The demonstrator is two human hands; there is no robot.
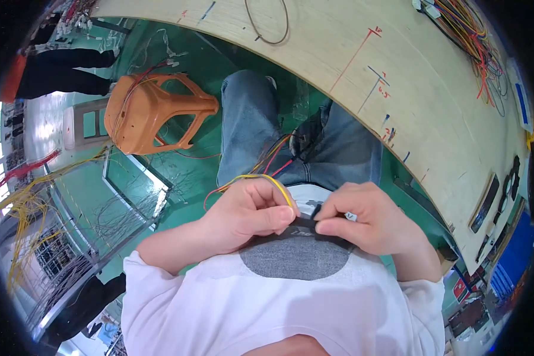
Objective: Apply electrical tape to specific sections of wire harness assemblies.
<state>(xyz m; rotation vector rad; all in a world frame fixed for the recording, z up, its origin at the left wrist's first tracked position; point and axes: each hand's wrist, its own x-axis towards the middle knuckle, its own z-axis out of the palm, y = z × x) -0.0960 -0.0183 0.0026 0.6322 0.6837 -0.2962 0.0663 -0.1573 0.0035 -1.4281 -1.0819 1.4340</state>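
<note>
In front of my chest, my left hand point(246, 210) is closed around a bundle of thin wires point(280, 188), yellow the plainest among them. The bundle runs over the index finger and down toward my lap, where red, pink and orange strands show. Between the two hands stretches a short black strip point(305, 223) that looks like tape. My right hand point(365, 218) pinches its other end with thumb and index finger. A small white piece point(351, 216) with a dark mark pokes out among the right fingers; its kind is unclear. The wire ends inside the hands are hidden.
A wooden table point(338, 53) with ruled marks curves ahead and to the right, bearing a coloured wire bundle point(477, 44) and a wire loop point(267, 26). An orange stool point(142, 113) stands left, near a metal rack point(107, 172) with hanging wires. Another person point(65, 71) stands far left.
</note>
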